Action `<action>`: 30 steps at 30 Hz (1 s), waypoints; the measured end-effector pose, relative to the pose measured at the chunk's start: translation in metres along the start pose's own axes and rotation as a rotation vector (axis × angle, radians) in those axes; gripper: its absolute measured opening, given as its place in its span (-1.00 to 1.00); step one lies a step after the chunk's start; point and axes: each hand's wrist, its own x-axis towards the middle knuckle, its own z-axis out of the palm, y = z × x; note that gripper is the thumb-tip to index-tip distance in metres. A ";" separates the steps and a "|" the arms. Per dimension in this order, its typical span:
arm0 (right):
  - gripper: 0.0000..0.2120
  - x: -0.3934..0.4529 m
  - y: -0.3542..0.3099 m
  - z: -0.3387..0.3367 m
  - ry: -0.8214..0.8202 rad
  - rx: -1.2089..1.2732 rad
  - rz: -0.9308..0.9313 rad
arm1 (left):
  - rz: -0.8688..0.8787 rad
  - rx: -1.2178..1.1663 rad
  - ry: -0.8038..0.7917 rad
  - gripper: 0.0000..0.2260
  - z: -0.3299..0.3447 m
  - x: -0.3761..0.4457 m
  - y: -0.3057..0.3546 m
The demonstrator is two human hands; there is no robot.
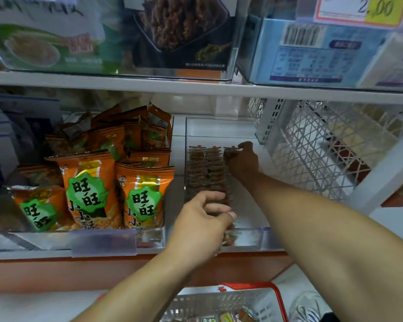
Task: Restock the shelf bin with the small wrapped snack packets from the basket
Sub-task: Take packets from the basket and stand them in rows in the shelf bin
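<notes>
Orange snack bags [107, 182] crowding the left-hand bin, untouched; just beside them, left hand [204, 225] curled over the near end of the rows of small wrapped snack packets [207, 173] in the clear shelf bin [247, 238], fingers seemingly pinching one or two; further right, right hand [242, 161] deep at the far end, fingers bent on the back packet. Light, thin, crinkly and probably slick by the look, best pinched by the wrapper edges; more waiting down in the red-rimmed basket [275, 296].
</notes>
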 end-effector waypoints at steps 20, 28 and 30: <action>-0.81 -0.153 -0.088 -0.114 -0.138 0.486 -0.216 | 0.201 -0.533 0.083 -0.79 -0.014 -0.025 0.030; -0.69 -0.262 -0.085 -0.125 -0.740 0.912 0.173 | 0.531 -0.336 0.117 -0.79 -0.015 -0.040 0.022; -0.70 -0.249 -0.081 -0.123 -0.693 0.987 0.182 | 0.608 -0.155 0.143 -0.78 -0.016 -0.037 0.018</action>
